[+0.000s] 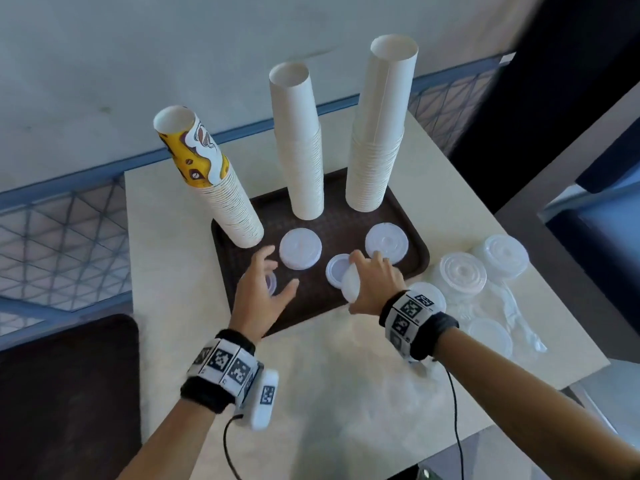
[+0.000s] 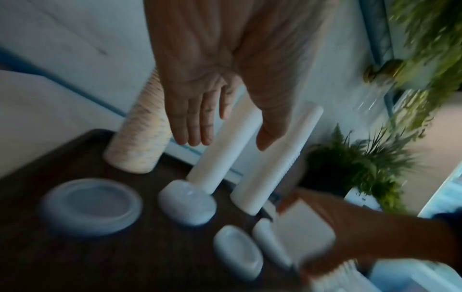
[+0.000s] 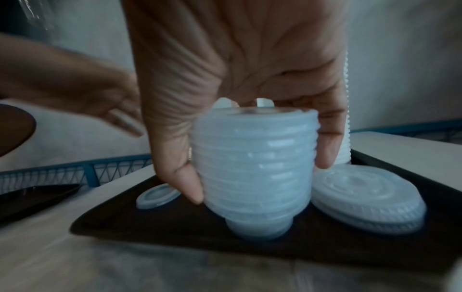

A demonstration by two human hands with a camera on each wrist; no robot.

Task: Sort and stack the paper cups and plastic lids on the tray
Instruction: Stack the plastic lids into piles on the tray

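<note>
Gripping a stack of lids (image 3: pixel 255 168) above the tray (image 1: pixel 311 306), near-centre, the right hand (image 1: pixel 375 282) clamps thumb and fingers round it, seen fully only at the wrist; left hand (image 1: pixel 263 292) hovers spread, holding nothing.

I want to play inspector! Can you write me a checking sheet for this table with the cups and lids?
Surface: pale square table, brown plastic tray on it.
Job's things: three tall paper cup stacks standing on tray; white plastic lid piles before them.
Clutter: clear plastic lids loose on table, right of tray.
Hands: right hand grips a lid stack; left hand open.
Cables: black wrist cable.
Surroundings: blue mesh railing.
</note>
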